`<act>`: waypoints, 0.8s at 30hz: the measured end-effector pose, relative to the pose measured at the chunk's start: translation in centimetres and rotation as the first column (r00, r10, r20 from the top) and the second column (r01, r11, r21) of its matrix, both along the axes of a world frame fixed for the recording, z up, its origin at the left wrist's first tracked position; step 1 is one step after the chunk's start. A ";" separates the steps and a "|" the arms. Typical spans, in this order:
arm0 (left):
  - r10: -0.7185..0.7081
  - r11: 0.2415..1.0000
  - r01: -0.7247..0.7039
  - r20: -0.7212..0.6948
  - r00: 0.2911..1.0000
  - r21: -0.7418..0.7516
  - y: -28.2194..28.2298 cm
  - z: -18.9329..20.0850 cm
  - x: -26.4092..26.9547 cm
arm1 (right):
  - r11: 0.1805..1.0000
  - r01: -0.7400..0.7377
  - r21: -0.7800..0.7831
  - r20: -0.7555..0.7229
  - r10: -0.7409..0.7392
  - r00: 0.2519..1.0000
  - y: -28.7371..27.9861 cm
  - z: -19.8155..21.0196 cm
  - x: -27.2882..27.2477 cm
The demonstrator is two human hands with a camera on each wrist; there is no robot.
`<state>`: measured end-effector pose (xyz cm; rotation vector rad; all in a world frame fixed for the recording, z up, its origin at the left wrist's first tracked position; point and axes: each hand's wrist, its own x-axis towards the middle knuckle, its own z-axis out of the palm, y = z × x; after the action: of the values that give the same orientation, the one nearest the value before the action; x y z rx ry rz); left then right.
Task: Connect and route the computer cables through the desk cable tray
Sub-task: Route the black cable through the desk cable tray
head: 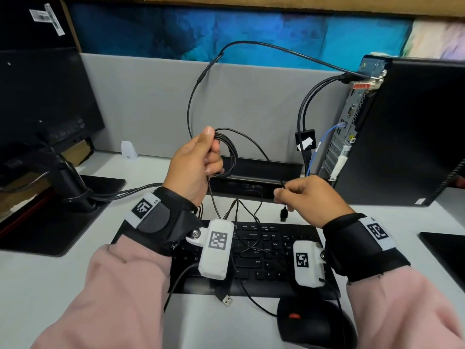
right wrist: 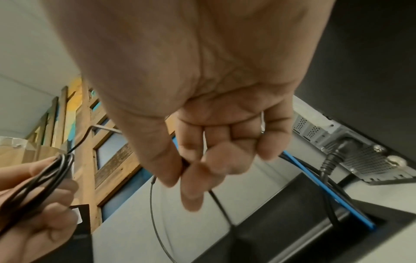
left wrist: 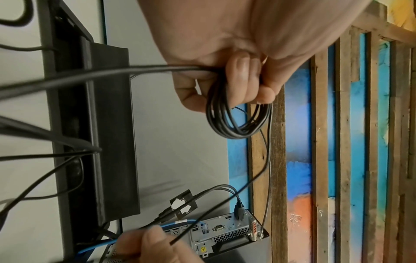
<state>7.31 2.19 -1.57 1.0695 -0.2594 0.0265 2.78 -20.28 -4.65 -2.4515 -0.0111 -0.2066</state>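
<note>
Left hand [head: 195, 163] raised above the tabletop [head: 45, 280], grip clenched around a coiled black cable [head: 227, 157], several loops bunched between thumb and curled fingers [left wrist: 242, 71]. Right hand [head: 310, 197] lower and to the right, grip pinching the same cable's loose end between thumb and forefinger, black plug [head: 284, 214] dangling just below the fist, above the far edge of the keyboard [head: 264, 250]. From the coil, one strand arching high over the grey partition [head: 151, 102] to the top rear corner of the computer tower [head: 407, 132], standing upright at the right with its rear panel facing left. Black desk cable tray [head: 261, 172] set against the partition, directly behind both hands, lid raised; blue network cable [head: 324, 139] and thicker black leads dropping from the tower's back into its right end, seen close in the right wrist view [right wrist: 315, 210]. Further thin black cables trailing from the tray opening across the keyboard. Loose USB plug [head: 226, 299] lying on the tabletop just in front of the keyboard. Black mouse [head: 314, 323] near the front edge, right of centre. Monitor [head: 42, 96] on its stand at the left, rear leads running toward the tray. Small white object [head: 128, 149] standing at the partition's foot, left of the tray.
</note>
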 end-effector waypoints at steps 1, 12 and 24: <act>-0.008 1.000 0.008 -0.003 1.000 0.005 -0.1 0.0 -0.1 | 0.998 -0.023 0.054 0.014 0.022 1.000 0.2 0.0 0.0; -0.190 0.968 0.188 -0.007 0.982 0.167 -1.8 -0.4 -1.5 | 0.661 -0.230 0.715 0.275 0.037 0.961 1.4 1.7 -0.1; -0.194 0.954 0.178 0.046 0.980 0.241 -2.8 -1.1 -1.9 | 0.532 -0.262 0.805 0.150 0.245 0.958 3.4 1.1 -0.2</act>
<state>5.44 -0.61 -2.65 1.2777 -0.4333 -0.1407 2.56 -16.90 -3.52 -1.4638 -0.2334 -0.0691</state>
